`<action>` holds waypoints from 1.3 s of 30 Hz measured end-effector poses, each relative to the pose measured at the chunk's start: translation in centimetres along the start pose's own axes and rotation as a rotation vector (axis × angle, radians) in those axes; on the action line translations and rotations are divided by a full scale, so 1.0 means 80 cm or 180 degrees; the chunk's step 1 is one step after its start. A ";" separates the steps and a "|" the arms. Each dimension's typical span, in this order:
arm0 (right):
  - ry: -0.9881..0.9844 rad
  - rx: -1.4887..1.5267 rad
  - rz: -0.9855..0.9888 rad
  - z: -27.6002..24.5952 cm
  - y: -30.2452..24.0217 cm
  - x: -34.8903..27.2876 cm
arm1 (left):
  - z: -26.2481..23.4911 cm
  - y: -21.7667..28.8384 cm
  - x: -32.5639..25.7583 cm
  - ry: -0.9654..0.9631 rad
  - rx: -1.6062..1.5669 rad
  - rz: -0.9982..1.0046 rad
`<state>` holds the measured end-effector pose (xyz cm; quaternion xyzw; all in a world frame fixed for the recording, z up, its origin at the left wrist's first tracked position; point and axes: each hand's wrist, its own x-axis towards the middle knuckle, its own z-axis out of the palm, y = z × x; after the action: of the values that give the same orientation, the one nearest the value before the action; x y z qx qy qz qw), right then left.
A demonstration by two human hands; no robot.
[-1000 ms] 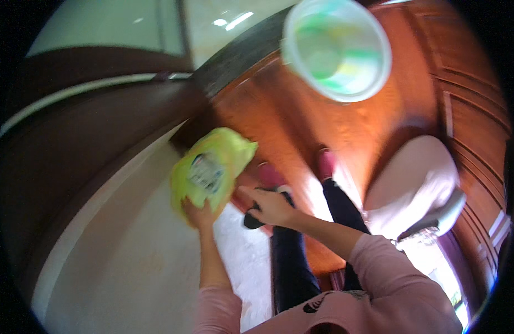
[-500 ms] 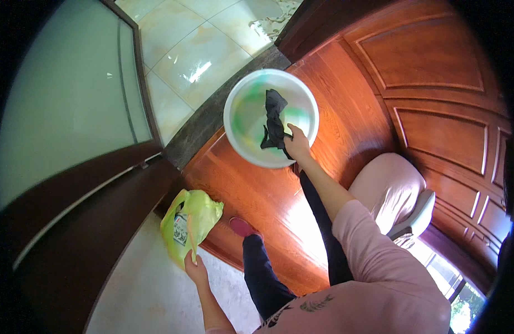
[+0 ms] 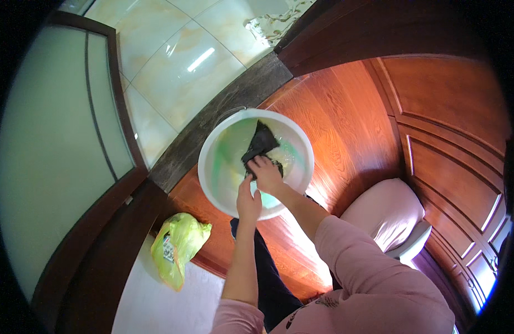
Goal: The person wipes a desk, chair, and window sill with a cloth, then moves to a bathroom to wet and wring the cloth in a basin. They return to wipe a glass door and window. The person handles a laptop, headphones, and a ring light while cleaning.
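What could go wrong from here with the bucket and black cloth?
Splashing: the right hand is on the black cloth inside the white bucket; if there is water, which is hard to tell, some might wet the wooden floor.
Tipping: the left hand reaches over the bucket's near side, so leaning there could tilt it.

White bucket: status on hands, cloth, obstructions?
Right hand on black cloth inside white bucket. Left hand at bucket's near side, cloth contact unclear. Yellow-green plastic bag left of bucket, not obstructing.
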<state>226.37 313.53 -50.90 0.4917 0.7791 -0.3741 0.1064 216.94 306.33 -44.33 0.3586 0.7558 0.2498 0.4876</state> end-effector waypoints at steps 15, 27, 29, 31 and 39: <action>0.0463 0.1634 0.0815 0.055 0.006 0.057 | 0.010 -0.090 0.152 -0.0170 -0.3681 -0.3091; 0.1359 0.1619 0.0641 0.008 -0.037 0.064 | 0.016 -0.058 0.099 0.0449 -0.3826 -0.2252; 0.0491 0.1612 0.1101 0.033 0.002 0.098 | 0.017 -0.067 0.117 0.0770 -0.3630 -0.2572; -0.0018 0.0093 0.1268 0.049 0.033 0.122 | 0.014 -0.081 0.137 0.0888 -0.3482 -0.2666; 0.0783 -0.0482 0.0347 0.007 0.043 0.105 | -0.005 -0.076 0.161 0.0274 -0.3207 -0.2913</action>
<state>225.02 319.78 -57.44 0.5660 0.7843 -0.2449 0.0672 211.33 312.67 -55.77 -0.2782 0.6416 0.3539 0.6211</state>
